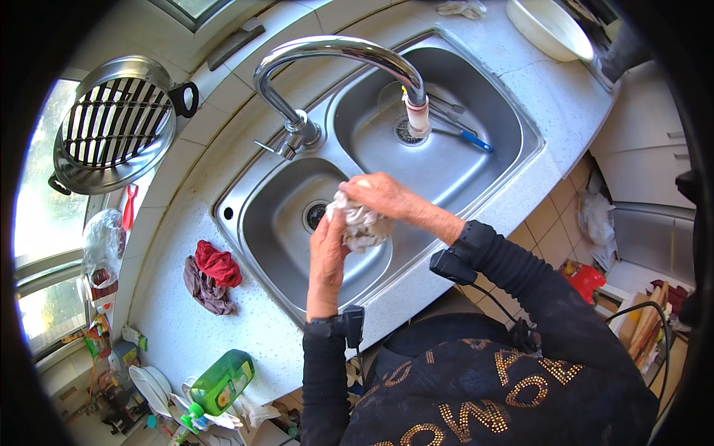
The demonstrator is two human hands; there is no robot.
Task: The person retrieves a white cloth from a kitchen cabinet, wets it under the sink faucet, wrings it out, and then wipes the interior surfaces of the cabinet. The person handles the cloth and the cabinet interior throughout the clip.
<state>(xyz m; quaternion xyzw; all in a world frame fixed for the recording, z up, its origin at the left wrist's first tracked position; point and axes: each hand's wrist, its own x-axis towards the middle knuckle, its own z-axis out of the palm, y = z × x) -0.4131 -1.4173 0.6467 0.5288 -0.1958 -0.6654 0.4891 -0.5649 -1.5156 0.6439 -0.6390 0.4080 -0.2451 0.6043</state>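
Observation:
Both my hands grip a bunched, whitish cloth (365, 226) with brownish stains, held above the smaller sink basin (273, 223). My left hand (328, 251) holds it from the near left side, thumb against the cloth. Across its top lies my right hand (379, 195), fingers curled over the folds. Beyond them arches a chrome faucet (340, 47), its spout over the larger basin (446, 173); no stream of water shows. In that larger basin lie a blue-handled utensil (474, 140), a fork (449, 103) and a clear lid or dish whose kind I cannot tell.
A red cloth (217, 265) and a greyish-brown cloth (206, 290) lie on the counter at left. Nearby are a green detergent bottle (220, 382) and stacked white dishes (150, 387). A steel pot (114, 167) with a rack stands by the window. A white basin (549, 30) sits far right.

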